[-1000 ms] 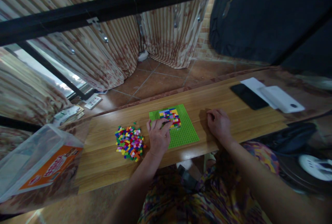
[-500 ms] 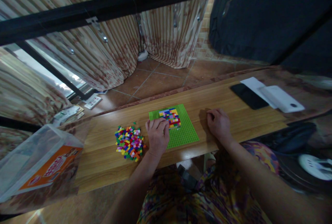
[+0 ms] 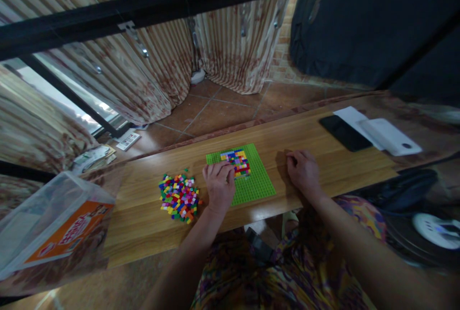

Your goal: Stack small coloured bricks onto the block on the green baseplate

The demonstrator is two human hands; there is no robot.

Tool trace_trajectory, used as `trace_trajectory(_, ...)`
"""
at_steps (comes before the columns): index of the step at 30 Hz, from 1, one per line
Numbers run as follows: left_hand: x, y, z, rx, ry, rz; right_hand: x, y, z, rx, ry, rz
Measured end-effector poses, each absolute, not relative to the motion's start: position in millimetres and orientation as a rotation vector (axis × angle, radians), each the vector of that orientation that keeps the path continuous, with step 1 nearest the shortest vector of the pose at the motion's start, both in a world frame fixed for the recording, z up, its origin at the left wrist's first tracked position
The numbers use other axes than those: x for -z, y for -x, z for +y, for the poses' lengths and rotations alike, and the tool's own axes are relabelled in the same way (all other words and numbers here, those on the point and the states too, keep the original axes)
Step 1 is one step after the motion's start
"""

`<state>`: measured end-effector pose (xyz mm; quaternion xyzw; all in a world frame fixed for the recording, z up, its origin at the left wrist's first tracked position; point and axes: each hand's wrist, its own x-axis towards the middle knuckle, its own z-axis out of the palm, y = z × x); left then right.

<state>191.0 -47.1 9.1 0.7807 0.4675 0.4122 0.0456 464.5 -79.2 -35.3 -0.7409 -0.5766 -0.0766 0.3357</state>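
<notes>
A green studded baseplate lies on the wooden board, with a patch of multicoloured toy bricks fixed on its far part. My left hand is over the plate's left side, fingers curled and pressed together at the left edge of the patch. Whatever its fingertips hold, if anything, is hidden. Left of that hand lies a heap of loose bricks in many colours. My right hand rests on the wood to the right of the plate, curled into a loose fist with nothing seen in it.
The wooden board spans the view. At its right end lie a black phone-like slab and a white box. A clear plastic bin with an orange label stands at the left. Striped curtains hang beyond the board.
My left hand has shifted very slightly at the left edge of the brick patch, its fingers still curled. My right hand stays in place.
</notes>
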Motion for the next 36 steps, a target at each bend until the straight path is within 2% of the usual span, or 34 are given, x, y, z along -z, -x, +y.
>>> trace_trajectory(14, -9.5, -187.9, -50.7, -1.229, -2.453, 1.435, 36.8, -465.3, -78.9, 0.182, 1.946, -1.509)
trace_trajectory(27, -9.4, -172.2, -63.1, -0.956, -2.607, 1.357, 37.7, -465.4, -78.6, 0.205, 1.916, -1.516)
trace_trajectory(36, -11.8, -115.5, -54.4, -1.028, -2.469, 1.572, 39.1, -466.1, -78.3, 0.205, 1.913, -1.518)
